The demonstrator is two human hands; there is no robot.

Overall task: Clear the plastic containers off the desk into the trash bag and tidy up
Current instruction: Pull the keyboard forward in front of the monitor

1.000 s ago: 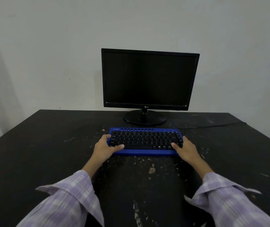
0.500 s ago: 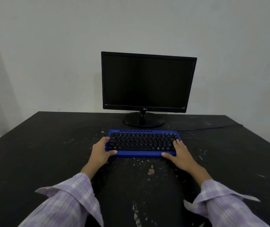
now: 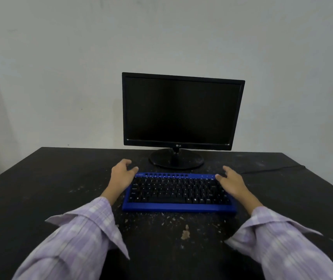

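Note:
A blue keyboard (image 3: pixel 178 191) with black keys lies flat on the black desk (image 3: pixel 40 199), in front of the monitor. My left hand (image 3: pixel 122 174) hovers at the keyboard's far left corner, fingers spread, holding nothing. My right hand (image 3: pixel 232 181) hovers over the far right corner, fingers apart and empty as well. Both arms wear lilac checked sleeves. No plastic container or trash bag is in view.
A black monitor (image 3: pixel 181 110), switched off, stands on a round foot (image 3: pixel 176 159) at the desk's back edge against a pale wall. A thin black cable (image 3: pixel 272 169) runs off to the right. Pale specks and a chipped patch (image 3: pixel 185 233) mark the desk surface.
Both hands have let go of the keyboard's front corners and moved forward to its far corners, now open. The view has shifted closer to the desk.

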